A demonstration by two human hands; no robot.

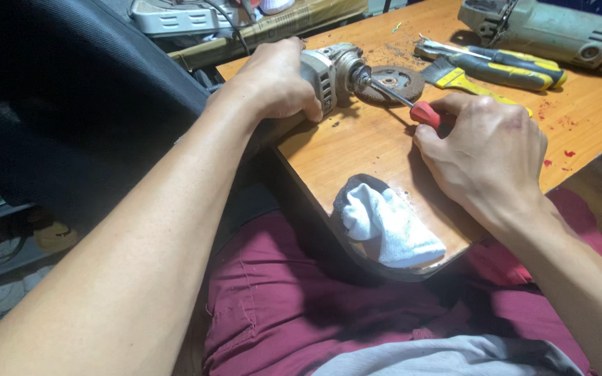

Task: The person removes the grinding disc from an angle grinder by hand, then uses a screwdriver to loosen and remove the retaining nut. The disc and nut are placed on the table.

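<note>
My left hand (279, 80) grips the body of a small grey angle grinder (332, 69) that lies on the wooden table (357, 146). Its worn brown disc (393, 82) faces up beside the grinder head. My right hand (485, 150) holds a red-handled screwdriver (423, 111), whose metal tip reaches the grinder head by the disc.
A white and grey sock-like cloth (384, 223) hangs over the table's near corner. Yellow-and-blue handled tools (510, 69) and a larger green-grey power tool (559, 31) lie at the far right. Red specks mark the wood. A dark chair back (71, 104) stands at left.
</note>
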